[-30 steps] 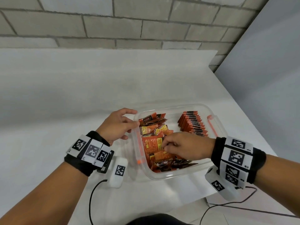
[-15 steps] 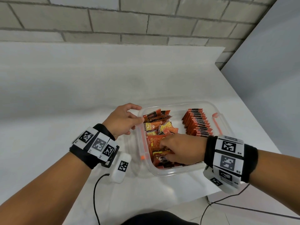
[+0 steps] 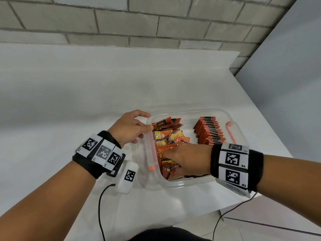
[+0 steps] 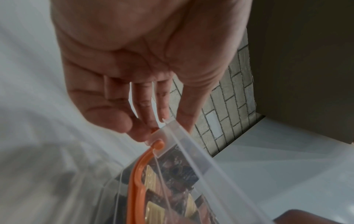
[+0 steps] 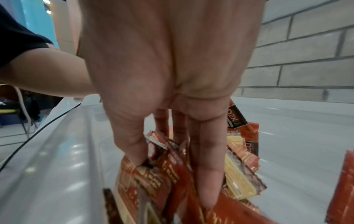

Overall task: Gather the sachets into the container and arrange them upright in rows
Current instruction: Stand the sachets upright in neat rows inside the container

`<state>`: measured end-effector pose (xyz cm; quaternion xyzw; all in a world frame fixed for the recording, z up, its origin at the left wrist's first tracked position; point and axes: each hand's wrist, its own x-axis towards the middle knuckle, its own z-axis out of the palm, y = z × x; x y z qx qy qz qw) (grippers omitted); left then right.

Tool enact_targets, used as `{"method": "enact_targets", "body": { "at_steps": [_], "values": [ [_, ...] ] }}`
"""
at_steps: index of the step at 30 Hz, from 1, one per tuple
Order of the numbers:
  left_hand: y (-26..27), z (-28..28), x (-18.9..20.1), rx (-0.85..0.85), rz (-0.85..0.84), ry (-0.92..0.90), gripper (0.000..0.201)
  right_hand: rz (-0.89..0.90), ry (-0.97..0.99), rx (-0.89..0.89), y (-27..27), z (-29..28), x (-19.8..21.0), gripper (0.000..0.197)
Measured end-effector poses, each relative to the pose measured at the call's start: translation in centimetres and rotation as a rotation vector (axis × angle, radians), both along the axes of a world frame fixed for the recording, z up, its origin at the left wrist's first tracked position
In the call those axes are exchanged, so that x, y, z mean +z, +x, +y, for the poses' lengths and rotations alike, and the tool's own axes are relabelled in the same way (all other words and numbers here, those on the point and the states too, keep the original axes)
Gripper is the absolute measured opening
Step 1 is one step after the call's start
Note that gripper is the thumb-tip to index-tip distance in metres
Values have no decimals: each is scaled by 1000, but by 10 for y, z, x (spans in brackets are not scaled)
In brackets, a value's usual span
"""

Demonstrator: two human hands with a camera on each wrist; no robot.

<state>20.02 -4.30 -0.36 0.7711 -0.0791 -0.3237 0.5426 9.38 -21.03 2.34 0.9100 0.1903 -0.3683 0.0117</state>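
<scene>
A clear plastic container [image 3: 182, 186] with orange latches [image 3: 150, 153] stands on the white table. Its left half holds a loose pile of orange and brown sachets [image 3: 166, 134]. A neat row of upright sachets [image 3: 211, 133] fills its right side. My left hand [image 3: 144, 131] pinches the container's left rim [image 4: 201, 159] near the far corner, beside the orange latch [image 4: 141, 174]. My right hand [image 3: 168, 160] reaches into the near left of the pile. In the right wrist view its thumb and fingers [image 5: 206, 181] dig into the loose sachets [image 5: 241, 184] and hold several between them.
The table [image 3: 86, 101] runs back to a brick wall [image 3: 156, 23]. A grey panel [image 3: 286, 84] stands on the right, just past the table's right edge. A white tagged module [image 3: 127, 177] with a black cable [image 3: 99, 206] hangs below my left wrist.
My right hand has slid from the middle of the loose pile toward the container's near left and pushed deeper in. The left hand has stayed on the rim.
</scene>
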Motion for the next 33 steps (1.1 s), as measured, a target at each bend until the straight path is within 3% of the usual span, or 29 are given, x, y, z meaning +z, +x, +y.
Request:
{"method": "enact_targets", "body": {
  "at_steps": [9,12,16,21,29,33],
  "values": [
    [0,1,-3,7,-1,-11,35,-10,-72,129,4,8,-3,52],
    [0,1,-3,10,5,-18,36,-45,4,17,4,5,0,48],
    [0,2,-4,9,13,-20,36,-96,60,-169,0,3,2,67],
    [1,2,-5,11,13,-18,36,-127,73,-239,-1,2,0,80],
    [0,2,-5,11,17,-24,35,-116,54,-187,-8,2,0,43],
    [0,2,-5,10,13,-23,35,-121,85,-187,-11,1,1,42]
  ]
}}
